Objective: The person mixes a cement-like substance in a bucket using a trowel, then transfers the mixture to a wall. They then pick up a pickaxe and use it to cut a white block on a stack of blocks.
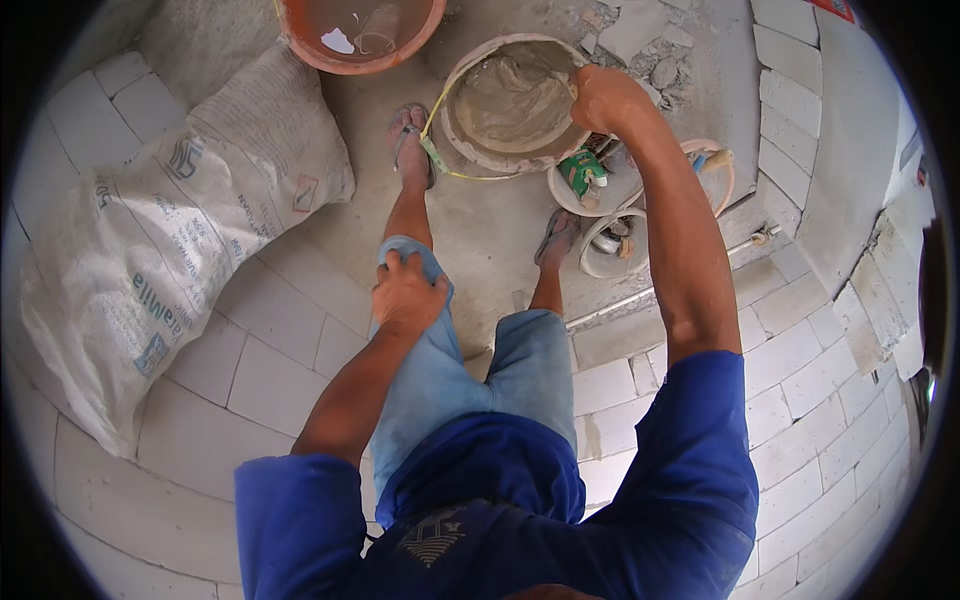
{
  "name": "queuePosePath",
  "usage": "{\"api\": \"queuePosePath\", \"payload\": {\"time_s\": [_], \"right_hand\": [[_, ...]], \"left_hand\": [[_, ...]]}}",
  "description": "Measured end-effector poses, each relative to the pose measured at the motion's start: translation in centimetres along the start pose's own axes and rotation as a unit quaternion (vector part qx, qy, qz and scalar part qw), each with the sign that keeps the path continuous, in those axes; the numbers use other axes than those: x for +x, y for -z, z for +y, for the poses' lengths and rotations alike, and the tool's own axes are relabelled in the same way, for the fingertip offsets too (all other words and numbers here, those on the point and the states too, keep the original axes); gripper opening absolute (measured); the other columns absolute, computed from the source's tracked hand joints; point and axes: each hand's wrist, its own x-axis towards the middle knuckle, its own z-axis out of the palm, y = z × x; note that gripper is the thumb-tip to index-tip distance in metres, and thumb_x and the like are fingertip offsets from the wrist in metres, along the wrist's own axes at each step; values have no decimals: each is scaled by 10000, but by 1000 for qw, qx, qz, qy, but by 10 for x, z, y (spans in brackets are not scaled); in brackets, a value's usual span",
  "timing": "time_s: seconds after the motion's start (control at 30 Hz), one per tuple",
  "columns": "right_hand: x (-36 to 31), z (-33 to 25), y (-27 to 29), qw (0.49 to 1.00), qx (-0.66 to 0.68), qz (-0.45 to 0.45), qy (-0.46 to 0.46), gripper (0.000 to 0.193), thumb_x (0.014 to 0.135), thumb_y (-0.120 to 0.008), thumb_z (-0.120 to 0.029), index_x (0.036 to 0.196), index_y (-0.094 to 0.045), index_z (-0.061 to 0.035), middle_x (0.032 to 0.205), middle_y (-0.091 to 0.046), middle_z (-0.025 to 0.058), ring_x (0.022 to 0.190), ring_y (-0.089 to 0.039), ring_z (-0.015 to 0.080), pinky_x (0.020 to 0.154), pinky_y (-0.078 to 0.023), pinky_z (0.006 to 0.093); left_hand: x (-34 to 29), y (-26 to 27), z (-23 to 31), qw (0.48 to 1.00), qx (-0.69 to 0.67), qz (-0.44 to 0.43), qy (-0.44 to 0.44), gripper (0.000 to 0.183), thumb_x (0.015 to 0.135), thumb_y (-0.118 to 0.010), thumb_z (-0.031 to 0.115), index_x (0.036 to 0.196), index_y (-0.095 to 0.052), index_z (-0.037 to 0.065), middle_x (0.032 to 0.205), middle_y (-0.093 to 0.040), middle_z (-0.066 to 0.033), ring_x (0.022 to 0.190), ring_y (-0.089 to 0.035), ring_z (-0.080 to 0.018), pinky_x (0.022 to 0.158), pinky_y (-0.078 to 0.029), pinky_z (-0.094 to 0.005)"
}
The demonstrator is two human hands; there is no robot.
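A round bucket (455, 127) of wet grey mortar (520, 95) stands on the floor ahead of me, its thin yellow handle (432, 150) hanging down on the left side. My right arm reaches out to its right rim. There my right hand (607, 98) is closed, and its fingers hide what they grip. My left hand (408, 290) lies on my left knee, over light blue shorts (425, 370), fingers apart and holding nothing.
An orange tub (365, 65) of murky water stands at the far left, above a large white woven sack (190, 220). Right of the mortar are small pails (612, 262), one with a green packet (580, 172). Rubble (655, 50) lies beyond. Pale block walls (790, 90) surround me.
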Motion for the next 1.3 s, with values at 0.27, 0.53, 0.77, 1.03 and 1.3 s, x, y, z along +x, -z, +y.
{"api": "queuePosePath", "payload": {"time_s": [0.27, 0.53, 0.77, 1.03, 1.3], "right_hand": [[-30, -36, -17, 996, -46, 63, 46, 268, 858, -604, -85, 1087, -734, -35, 1046, -752, 187, 1015, -724, 361, 837, -587, 451], [-22, -53, -56, 993, -63, 50, 83, 414, 843, -620, -40, 1237, -623, 86, 1055, -732, 253, 984, -729, 357, 801, -596, 429], [-56, -58, -104, 995, -54, -2, 88, 587, 879, -624, -41, 1437, -484, 76, 1120, -692, 222, 1065, -697, 340, 804, -600, 409], [-57, -8, -54, 991, -121, 57, 23, 532, 912, -577, -63, 1433, -514, 27, 1133, -697, 239, 1039, -706, 346, 829, -603, 417], [-13, 54, -52, 995, 33, 8, -93, 389, 838, -635, -174, 1184, -689, -5, 1195, -699, 244, 1118, -681, 376, 857, -576, 470]], "left_hand": [[-1, 4, -6, 1000, 2, 14, 5, 663, 881, -698, 435, 1418, -539, 81, 1447, -435, -203, 1299, -499, -398, 1060, -489, -474], [2, 1, 3, 1000, 11, 6, -3, 662, 879, -695, 443, 1418, -547, 87, 1443, -442, -194, 1298, -502, -395, 1055, -492, -471], [2, -1, 3, 1000, 19, 18, -1, 664, 879, -695, 450, 1418, -550, 91, 1437, -447, -183, 1299, -507, -373, 1055, -492, -463], [1, 4, 4, 1000, 18, 7, 4, 657, 883, -690, 445, 1420, -549, 92, 1455, -444, -186, 1317, -499, -372, 1060, -493, -459], [1, 8, -1, 1000, -2, 8, -2, 651, 882, -691, 441, 1412, -549, 92, 1459, -440, -187, 1325, -492, -377, 1061, -491, -468]]}}
